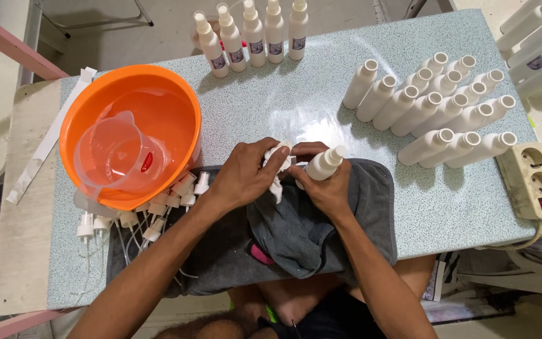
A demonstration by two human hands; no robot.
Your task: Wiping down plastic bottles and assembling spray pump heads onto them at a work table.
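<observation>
My right hand (326, 188) grips a small white plastic bottle with a spray cap (325, 163), tilted toward the right. My left hand (246, 176) presses a crumpled white cloth (277, 168) against the bottle's lower end. Both hands work over a dark grey cloth (321, 232) spread at the table's near edge. Loose white spray pumps with thin tubes (158, 210) lie in a pile just left of my left hand.
An orange basin (170, 94) holding a clear measuring jug (117, 154) stands at left. Several capped, labelled bottles (252, 31) line the far edge. Several open white bottles (434, 107) lie at right, near a beige power strip (531, 179). The table (308, 100) is speckled blue-grey.
</observation>
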